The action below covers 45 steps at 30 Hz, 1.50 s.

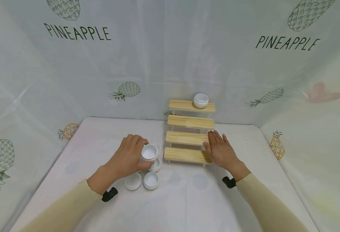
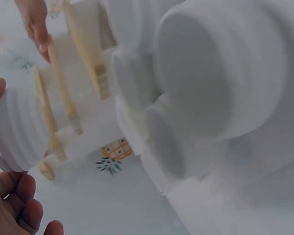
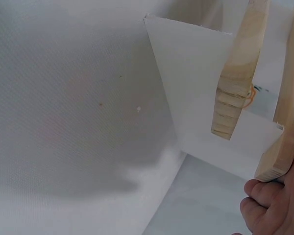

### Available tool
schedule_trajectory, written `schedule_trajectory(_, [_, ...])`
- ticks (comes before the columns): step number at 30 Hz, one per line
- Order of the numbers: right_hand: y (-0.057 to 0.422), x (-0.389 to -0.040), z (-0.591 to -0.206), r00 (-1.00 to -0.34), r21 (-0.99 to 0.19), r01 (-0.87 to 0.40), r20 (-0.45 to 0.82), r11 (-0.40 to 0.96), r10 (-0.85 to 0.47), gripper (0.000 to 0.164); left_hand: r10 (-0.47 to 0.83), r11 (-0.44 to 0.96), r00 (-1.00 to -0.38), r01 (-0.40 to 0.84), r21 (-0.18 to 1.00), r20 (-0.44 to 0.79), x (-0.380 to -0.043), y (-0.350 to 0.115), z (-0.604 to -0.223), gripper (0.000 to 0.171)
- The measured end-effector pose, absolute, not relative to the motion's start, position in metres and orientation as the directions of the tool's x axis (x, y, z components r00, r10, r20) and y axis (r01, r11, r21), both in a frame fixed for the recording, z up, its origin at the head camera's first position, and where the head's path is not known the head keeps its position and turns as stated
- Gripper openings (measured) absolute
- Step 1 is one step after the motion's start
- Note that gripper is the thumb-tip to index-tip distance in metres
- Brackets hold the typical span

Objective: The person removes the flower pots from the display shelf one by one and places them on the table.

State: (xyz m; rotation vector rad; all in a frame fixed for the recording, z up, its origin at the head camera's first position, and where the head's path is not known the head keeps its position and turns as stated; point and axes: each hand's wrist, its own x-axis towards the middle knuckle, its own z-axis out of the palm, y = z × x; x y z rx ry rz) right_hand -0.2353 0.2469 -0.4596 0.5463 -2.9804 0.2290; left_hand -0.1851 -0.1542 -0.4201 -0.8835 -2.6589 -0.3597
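My left hand [image 1: 128, 154] holds a small white bowl [image 1: 149, 152] between thumb and fingers, raised over other white bowls. In the left wrist view, the ribbed side of the held bowl [image 2: 20, 128] shows at the left edge. Below it on the table stand several more, including a bowl [image 1: 151, 180] and another bowl [image 1: 133, 181]. My right hand [image 1: 223, 153] lies against the right end of a stepped wooden rack [image 1: 187, 138], fingers stretched along it. In the right wrist view its fingers [image 3: 267, 196] touch a plank end [image 3: 274, 164].
One white bowl [image 1: 201, 100] sits on the right part of the rack's top step. White side panels [image 3: 196, 73] carry the planks. Behind the table [image 1: 184, 199] hangs a pineapple-print cloth [image 1: 181, 58], which also rises on both sides.
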Motion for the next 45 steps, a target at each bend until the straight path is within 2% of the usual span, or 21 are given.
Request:
schedule_trajectory(11, [0.247, -0.235, -0.458, -0.924, -0.122, -0.372, 0.14, 0.92, -0.355, 0.066, 0.513, 0.78, -0.786, 0.595, 0.194, 0.345, -0.13, -0.165, -0.458, 0.066])
schedule_trajectory(19, [0.247, -0.236, -0.459, -0.928, -0.128, -0.365, 0.133, 0.922, -0.349, 0.067, 0.528, 0.754, -0.772, 0.618, 0.223, 0.355, -0.102, -0.162, -0.471, 0.064])
schedule_trajectory(26, [0.247, -0.237, -0.46, -0.926, -0.13, -0.37, 0.134, 0.92, -0.354, 0.067, 0.513, 0.761, -0.783, 0.604, 0.235, 0.351, -0.088, -0.165, -0.479, 0.063])
schedule_trajectory(35, [0.248, -0.238, -0.461, -0.924, -0.13, -0.373, 0.138, 0.919, -0.356, 0.07, 0.53, 0.755, -0.767, 0.621, 0.211, 0.361, -0.076, -0.169, -0.496, 0.064])
schedule_trajectory(45, [0.247, -0.237, -0.46, -0.927, -0.128, -0.364, 0.142, 0.923, -0.346, 0.068, 0.553, 0.737, -0.706, 0.662, 0.134, 0.442, -0.074, -0.159, -0.513, 0.067])
